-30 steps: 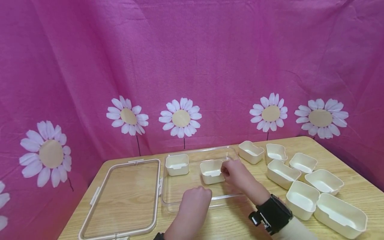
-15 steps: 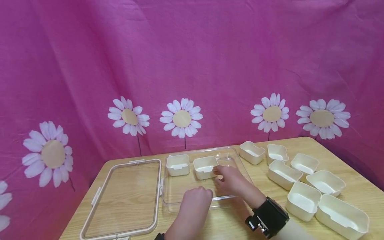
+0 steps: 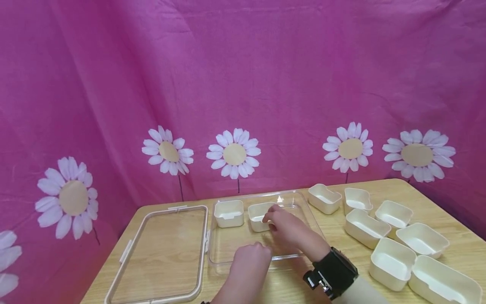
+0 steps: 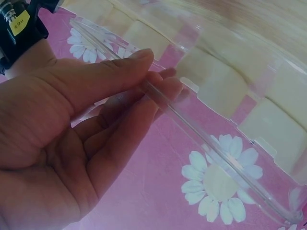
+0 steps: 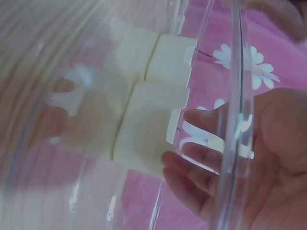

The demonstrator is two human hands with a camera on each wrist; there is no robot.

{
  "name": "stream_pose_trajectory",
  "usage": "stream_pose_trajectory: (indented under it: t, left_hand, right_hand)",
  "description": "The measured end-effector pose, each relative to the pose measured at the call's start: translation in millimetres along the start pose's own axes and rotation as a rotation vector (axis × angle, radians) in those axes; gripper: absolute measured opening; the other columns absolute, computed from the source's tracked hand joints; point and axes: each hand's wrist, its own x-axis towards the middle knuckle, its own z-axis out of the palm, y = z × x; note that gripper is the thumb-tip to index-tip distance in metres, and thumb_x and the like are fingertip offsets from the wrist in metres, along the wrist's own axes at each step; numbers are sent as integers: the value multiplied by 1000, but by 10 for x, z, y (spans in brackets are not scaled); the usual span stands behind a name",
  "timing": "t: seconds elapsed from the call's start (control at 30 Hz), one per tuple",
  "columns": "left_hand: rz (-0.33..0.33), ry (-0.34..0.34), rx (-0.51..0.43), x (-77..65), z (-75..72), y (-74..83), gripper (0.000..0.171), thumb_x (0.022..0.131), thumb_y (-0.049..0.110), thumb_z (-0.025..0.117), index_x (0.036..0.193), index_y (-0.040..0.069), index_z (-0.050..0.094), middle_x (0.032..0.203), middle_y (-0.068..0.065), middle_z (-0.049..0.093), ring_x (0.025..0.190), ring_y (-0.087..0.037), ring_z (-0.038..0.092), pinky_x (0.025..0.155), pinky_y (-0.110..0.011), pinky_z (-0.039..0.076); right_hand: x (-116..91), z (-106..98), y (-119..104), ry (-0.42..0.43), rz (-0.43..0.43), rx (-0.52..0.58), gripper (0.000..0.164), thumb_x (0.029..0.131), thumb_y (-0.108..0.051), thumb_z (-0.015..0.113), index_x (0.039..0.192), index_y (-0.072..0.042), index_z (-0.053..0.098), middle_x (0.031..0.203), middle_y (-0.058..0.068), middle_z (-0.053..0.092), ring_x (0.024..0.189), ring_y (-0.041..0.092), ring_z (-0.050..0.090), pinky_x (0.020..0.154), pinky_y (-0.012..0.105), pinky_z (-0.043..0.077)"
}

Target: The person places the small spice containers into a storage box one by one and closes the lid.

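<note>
Left hand (image 3: 250, 259): thumb (image 4: 108, 79) and bent fingers (image 4: 125, 136) set in a pinch.
Right hand (image 3: 285, 226): farther forward, fingers (image 5: 189, 189) loosely bent.
Left forearm (image 3: 240, 288): slanting up from below.
Right forearm (image 3: 316, 248): angled in from lower right.

The person's right hand (image 3: 286, 226) and left hand (image 3: 250, 261) are both showing bare. A broad black cuff (image 3: 336, 270) is wrapping the right wrist, with a blocky black housing (image 3: 311, 278) jutting from its side and silvery metal hardware (image 3: 325, 285) glinting beside it. A yellow label (image 4: 20, 24) bearing dark lettering is sitting on this gear. A pale cream sleeve (image 3: 360, 291) is emerging behind the cuff, while a dark band (image 3: 205, 302) is barely showing at the left wrist.
</note>
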Motion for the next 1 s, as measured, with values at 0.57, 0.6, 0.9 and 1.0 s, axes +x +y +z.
stream_pose_trajectory:
  t: [0.57, 0.6, 0.9, 1.0]
  left_hand:
    - [-12, 25, 0, 6, 6, 16, 13, 84, 11, 72, 74, 20, 70, 65, 5, 62, 55, -9, 58, 48, -27, 47]
    - [-11, 26, 6, 7, 3, 18, 13, 84, 12, 72, 74, 20, 70, 65, 5, 62, 55, -9, 58, 48, -27, 47]
    - [-7, 63, 25, -6, -17, 14, 13, 83, 11, 72, 73, 20, 71, 64, 5, 62, 54, -9, 58, 47, -26, 46]
    - [-10, 75, 28, -10, 5, 11, 13, 82, 12, 72, 72, 21, 71, 64, 5, 61, 54, -8, 57, 47, -26, 46]
  right_hand:
    - [38, 7, 202, 83, -212, -168, 11, 75, 8, 70, 82, 1, 66, 82, 7, 53, 74, 22, 53, 68, 32, 49]
    - [39, 18, 202, 84, -208, -165, 12, 74, 8, 71, 83, 1, 67, 84, 8, 54, 76, 23, 55, 69, 33, 50]
    - [47, 66, 136, 35, -75, -79, 21, 82, 8, 69, 103, 10, 66, 120, 33, 56, 99, 39, 64, 87, 50, 55]
    - [55, 84, 122, 12, 2, -43, 27, 85, 6, 69, 111, 12, 65, 129, 40, 48, 99, 43, 65, 86, 52, 56]
